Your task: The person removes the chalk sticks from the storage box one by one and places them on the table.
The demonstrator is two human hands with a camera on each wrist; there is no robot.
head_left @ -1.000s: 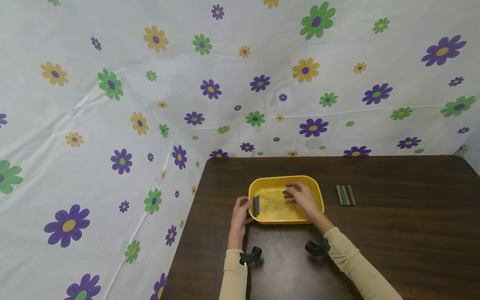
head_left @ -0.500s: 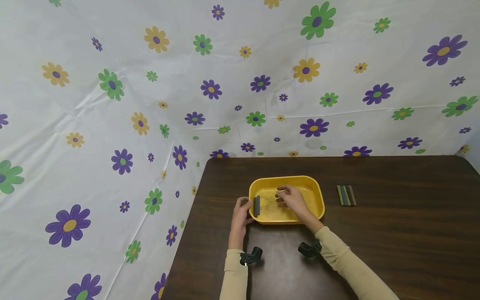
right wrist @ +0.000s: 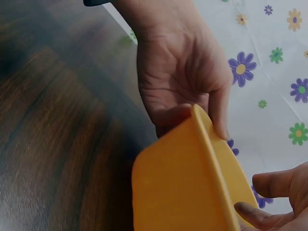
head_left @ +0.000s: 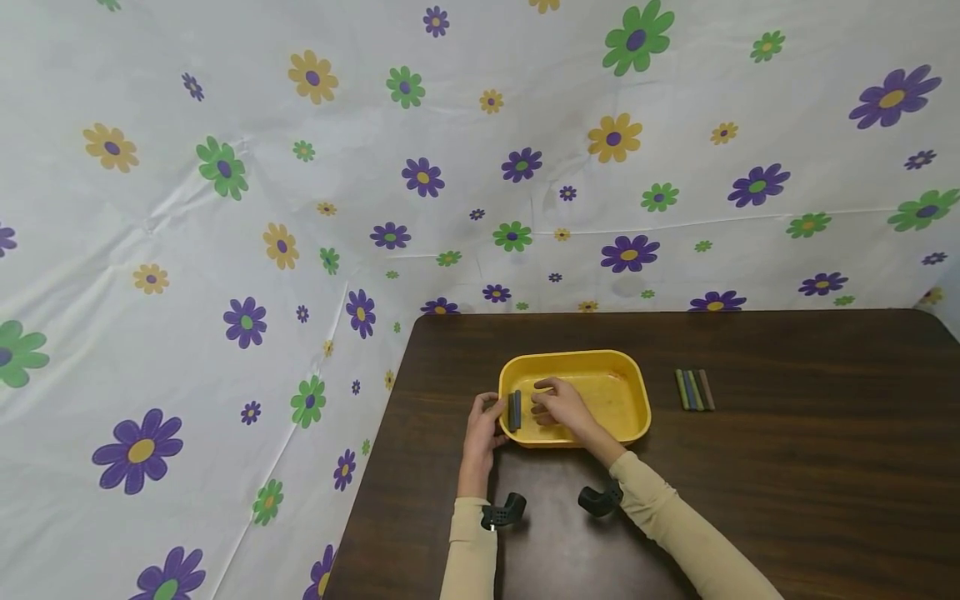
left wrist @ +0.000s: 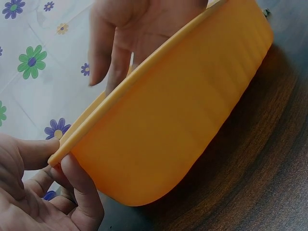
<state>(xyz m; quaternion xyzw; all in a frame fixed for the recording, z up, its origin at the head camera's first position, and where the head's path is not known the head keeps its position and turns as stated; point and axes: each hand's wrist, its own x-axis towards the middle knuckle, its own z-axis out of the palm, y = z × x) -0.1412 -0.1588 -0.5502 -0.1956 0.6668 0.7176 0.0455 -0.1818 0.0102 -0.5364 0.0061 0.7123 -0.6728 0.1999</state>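
My left hand [head_left: 482,429] pinches the left rim of a yellow tub [head_left: 566,361], thumb inside and fingers beneath the lip, as the left wrist view shows. Two short dark chalk-like sticks [head_left: 515,410] lie side by side in the tub against its left end, one of them bluish. Just right of them, my right hand [head_left: 562,407] reaches in over the tub's floor with fingers loosely bent. In the right wrist view that hand [right wrist: 279,197] has thumb and finger apart with nothing between them, one fingertip darkly smudged. The tub's walls hide the sticks from both wrist views.
On the dark wooden table [head_left: 810,467], to the right of the tub, several similar sticks [head_left: 694,390] in green, blue and brown lie in a row. A white flowered sheet [head_left: 315,167] rises behind and to the left of the table.
My right hand has moved left through the tub, from its right half to beside the two dark sticks. My left hand keeps its hold on the rim.
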